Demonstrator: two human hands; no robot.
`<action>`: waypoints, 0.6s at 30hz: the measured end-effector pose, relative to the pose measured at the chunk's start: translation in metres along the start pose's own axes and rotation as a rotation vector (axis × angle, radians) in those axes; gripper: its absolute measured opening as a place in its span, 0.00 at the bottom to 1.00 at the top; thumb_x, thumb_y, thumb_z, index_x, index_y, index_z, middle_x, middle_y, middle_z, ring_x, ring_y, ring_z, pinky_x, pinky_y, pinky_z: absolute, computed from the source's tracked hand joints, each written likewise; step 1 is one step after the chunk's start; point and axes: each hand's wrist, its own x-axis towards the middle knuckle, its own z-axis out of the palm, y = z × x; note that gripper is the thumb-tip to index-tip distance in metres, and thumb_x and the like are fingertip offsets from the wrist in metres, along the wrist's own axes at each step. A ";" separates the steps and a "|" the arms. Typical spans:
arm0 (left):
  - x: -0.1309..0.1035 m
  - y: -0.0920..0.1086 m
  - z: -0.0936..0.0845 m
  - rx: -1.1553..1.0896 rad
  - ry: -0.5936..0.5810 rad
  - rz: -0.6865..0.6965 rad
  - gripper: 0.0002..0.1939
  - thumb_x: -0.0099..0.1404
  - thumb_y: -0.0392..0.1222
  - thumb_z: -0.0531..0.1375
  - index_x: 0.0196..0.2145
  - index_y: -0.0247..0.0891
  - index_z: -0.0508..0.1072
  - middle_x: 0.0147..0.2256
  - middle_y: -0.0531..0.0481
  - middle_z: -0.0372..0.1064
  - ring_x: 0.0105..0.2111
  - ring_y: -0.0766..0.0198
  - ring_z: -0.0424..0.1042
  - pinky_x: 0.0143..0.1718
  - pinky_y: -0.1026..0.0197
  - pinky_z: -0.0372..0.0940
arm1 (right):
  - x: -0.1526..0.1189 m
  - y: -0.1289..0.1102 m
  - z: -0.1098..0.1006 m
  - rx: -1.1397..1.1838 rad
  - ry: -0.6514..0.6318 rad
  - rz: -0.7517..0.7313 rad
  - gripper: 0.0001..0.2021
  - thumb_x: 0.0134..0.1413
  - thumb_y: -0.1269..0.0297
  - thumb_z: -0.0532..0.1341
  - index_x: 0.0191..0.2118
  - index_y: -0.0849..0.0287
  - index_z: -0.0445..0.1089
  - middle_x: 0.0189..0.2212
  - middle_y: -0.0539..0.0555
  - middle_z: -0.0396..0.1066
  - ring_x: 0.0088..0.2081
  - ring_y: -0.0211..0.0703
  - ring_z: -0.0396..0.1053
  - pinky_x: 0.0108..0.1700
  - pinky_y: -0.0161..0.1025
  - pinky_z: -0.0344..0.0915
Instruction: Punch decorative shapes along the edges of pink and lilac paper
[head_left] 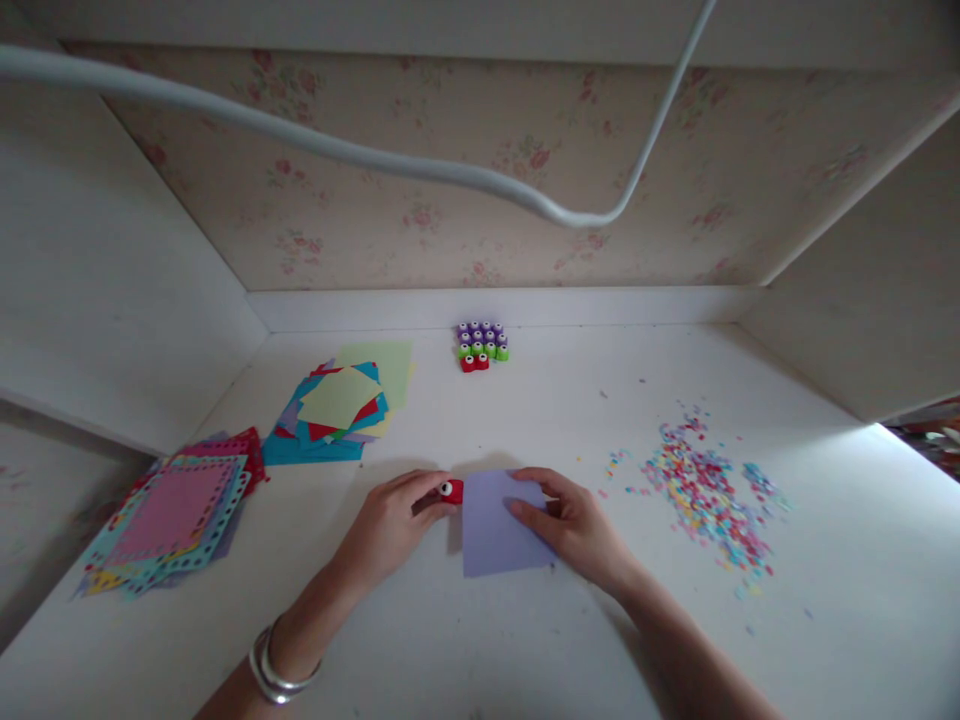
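My left hand (405, 512) is closed around a small red craft punch (453, 491) with a white round button on top. The punch meets the left edge of a lilac square of paper (498, 535). My right hand (568, 515) pinches that sheet at its right side, thumb on top and the other fingers at the far edge. Whether the paper sits inside the punch's slot is too small to tell. Farther back, a tight block of several more punches (482, 345) in purple, green and red stands near the wall.
On the left lie a pile of hole-edged paper squares (176, 510) and a stack of plain coloured sheets (341, 400). Loose paper confetti (705, 480) is scattered at the right. A white cable (420, 165) hangs across the upper view, before the flowered wall (420, 215).
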 end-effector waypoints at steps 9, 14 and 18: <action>0.001 -0.001 0.000 0.029 0.009 0.077 0.14 0.65 0.43 0.66 0.48 0.43 0.76 0.43 0.50 0.78 0.42 0.61 0.78 0.46 0.60 0.73 | 0.001 0.001 -0.002 -0.096 -0.005 0.017 0.20 0.56 0.51 0.65 0.51 0.54 0.69 0.36 0.52 0.74 0.24 0.35 0.67 0.21 0.32 0.59; 0.001 -0.001 0.000 0.092 0.006 0.142 0.15 0.64 0.42 0.66 0.49 0.43 0.76 0.44 0.50 0.78 0.43 0.60 0.77 0.46 0.59 0.72 | 0.000 0.000 -0.001 -0.273 -0.020 -0.003 0.19 0.59 0.51 0.63 0.53 0.54 0.69 0.25 0.48 0.71 0.21 0.35 0.63 0.20 0.32 0.58; 0.000 0.002 0.000 0.161 -0.037 0.193 0.16 0.64 0.40 0.66 0.51 0.44 0.75 0.45 0.49 0.77 0.44 0.58 0.76 0.48 0.56 0.72 | -0.007 -0.010 0.002 -0.559 0.008 -0.243 0.15 0.61 0.57 0.62 0.52 0.52 0.71 0.40 0.55 0.75 0.35 0.42 0.72 0.35 0.40 0.71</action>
